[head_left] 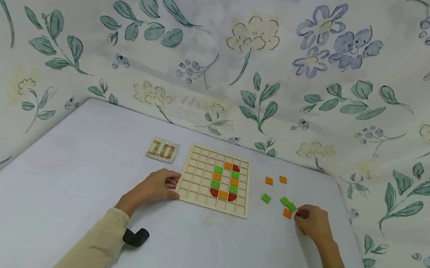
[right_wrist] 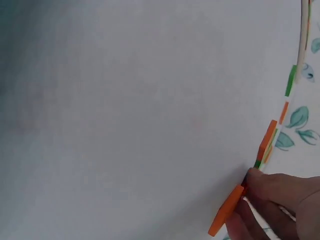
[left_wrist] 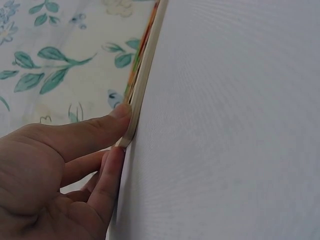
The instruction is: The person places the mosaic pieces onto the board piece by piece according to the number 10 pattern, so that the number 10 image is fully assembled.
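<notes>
A square wooden grid board [head_left: 195, 183] lies on the table, bearing a ring of orange, green and red tiles in its right half. My left hand [head_left: 156, 185] holds the board by its near left corner; in the left wrist view the thumb [left_wrist: 95, 132] and fingers meet the board's edge [left_wrist: 142, 80]. Off to the right, my right hand [head_left: 314, 224] pinches a small red tile [head_left: 297, 214], mostly hidden by the fingertips. An orange tile [right_wrist: 227, 210] lies close by those fingers, partly under the hand in the head view.
Loose green tiles [head_left: 266, 198] and orange tiles [head_left: 283, 179] lie scattered between the board and my right hand. A small pattern card [head_left: 163, 150] showing coloured squares lies beyond the board's left side. Floral cloth [head_left: 210, 57] hangs behind the white table [head_left: 195, 254].
</notes>
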Tool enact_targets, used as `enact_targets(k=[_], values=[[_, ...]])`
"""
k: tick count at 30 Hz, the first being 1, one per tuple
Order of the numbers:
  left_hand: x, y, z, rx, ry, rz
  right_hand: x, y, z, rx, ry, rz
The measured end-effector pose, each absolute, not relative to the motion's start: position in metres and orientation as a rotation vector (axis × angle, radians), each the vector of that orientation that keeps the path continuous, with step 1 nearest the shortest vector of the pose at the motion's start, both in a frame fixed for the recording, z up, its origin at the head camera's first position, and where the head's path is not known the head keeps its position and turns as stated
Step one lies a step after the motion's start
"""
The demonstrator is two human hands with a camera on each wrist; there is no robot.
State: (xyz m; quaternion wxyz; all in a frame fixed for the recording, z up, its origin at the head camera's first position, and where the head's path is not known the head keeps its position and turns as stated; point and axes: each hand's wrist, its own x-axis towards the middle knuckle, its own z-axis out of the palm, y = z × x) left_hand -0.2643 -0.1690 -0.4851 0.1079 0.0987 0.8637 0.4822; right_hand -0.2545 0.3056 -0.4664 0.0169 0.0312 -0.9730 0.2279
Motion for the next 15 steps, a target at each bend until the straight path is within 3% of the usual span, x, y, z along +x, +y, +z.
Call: enact_targets(k=[15], values=[[-0.2642,-0.1681,-0.4854,0.305,2.529,1.437,-0.2566,0.3040,-0.4651,0.227,-3.039,0.813]])
